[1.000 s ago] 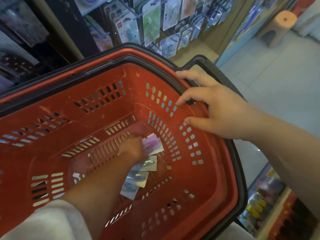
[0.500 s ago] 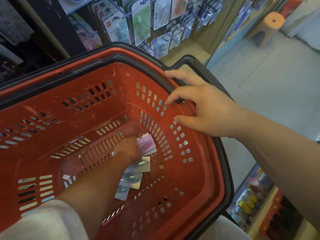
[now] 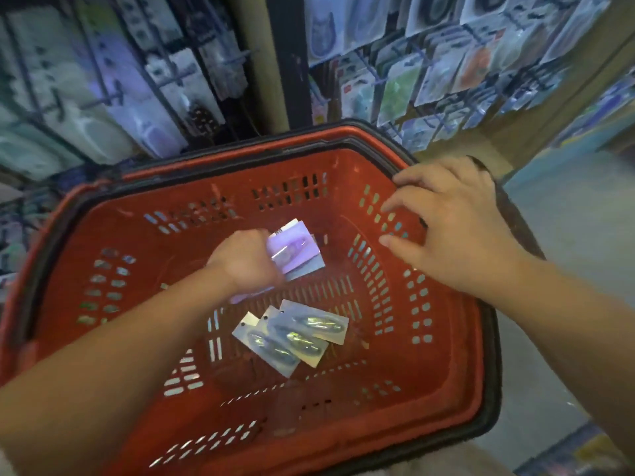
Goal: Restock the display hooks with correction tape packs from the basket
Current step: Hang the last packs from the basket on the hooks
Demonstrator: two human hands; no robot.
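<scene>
Head view: your loose packs (image 3: 295,333)?
— Hang-holes left, on the basket (image 3: 443,372) floor. Your left hand (image 3: 245,261) grips a purple stack (image 3: 295,250), long axis slanting up-right; right hand (image 3: 457,221) rests spread on the rim.

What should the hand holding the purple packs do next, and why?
Probably lift the left hand up out of the basket toward the display hooks. It grips a bundle of purple packs, the right hand rests on the rim, and the hooks hang just behind the basket.
</scene>
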